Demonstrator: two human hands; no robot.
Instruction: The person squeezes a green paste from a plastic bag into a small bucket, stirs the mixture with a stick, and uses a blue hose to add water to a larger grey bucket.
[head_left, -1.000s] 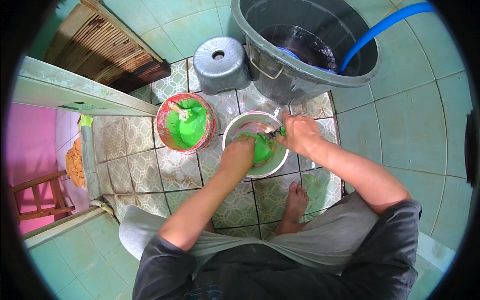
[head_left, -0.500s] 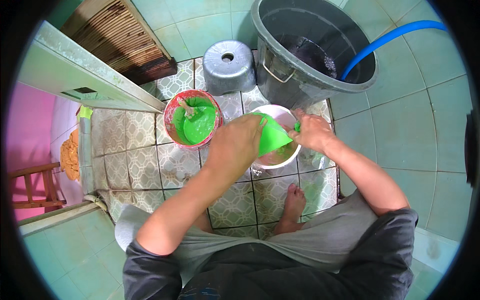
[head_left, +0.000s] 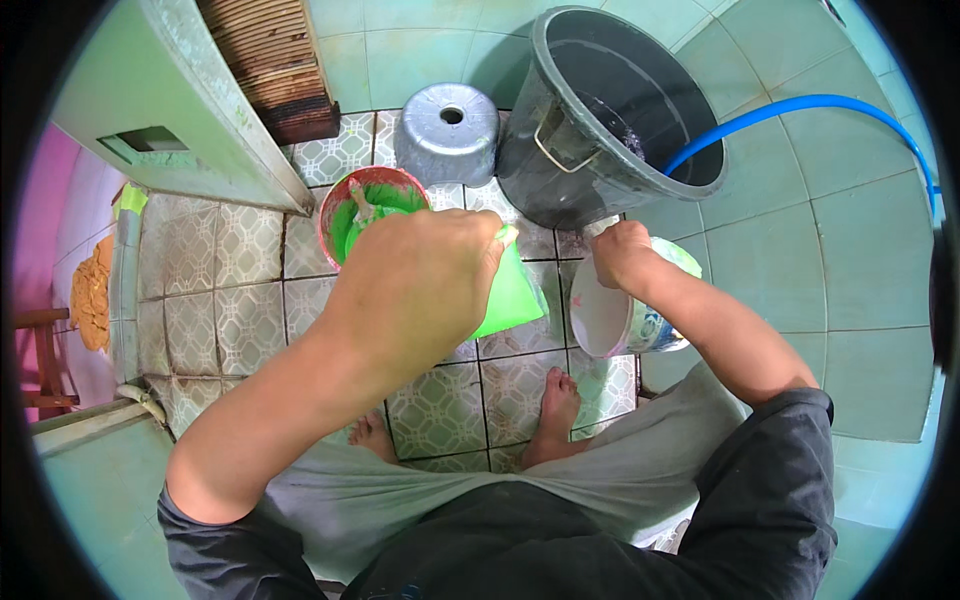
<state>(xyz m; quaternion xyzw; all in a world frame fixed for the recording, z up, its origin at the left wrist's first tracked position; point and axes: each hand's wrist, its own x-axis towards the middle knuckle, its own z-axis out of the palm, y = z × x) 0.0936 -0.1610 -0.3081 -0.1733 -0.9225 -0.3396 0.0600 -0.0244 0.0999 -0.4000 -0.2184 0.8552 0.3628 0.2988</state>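
Observation:
My left hand (head_left: 425, 265) is raised with its fingers closed on the top of a limp plastic bag (head_left: 512, 300) filled with bright green liquid; the bag hangs below the fingers. Off to the right, my right hand (head_left: 625, 252) is curled round the rim of a white bucket (head_left: 652, 330) with printed sides. That bucket is tipped onto its side, its mouth turned to the left. Beyond my left hand stands a red-rimmed bucket (head_left: 328, 215) with green paint inside and a paint-smeared brush (head_left: 360, 197) leaning in it; my hand hides part of it.
At the back stand a grey stool (head_left: 447, 150) and a large dark tub (head_left: 545, 165) holding water. A blue hose (head_left: 800, 103) runs into the tub. To the left is a pale green door (head_left: 190, 110) beside a slatted wooden board (head_left: 270, 60). My bare feet rest on patterned tiles.
The left hand has lifted the green bag away from the white bucket, toward me and the left. My right hand has tipped the white bucket over on the right. The view has shifted slightly.

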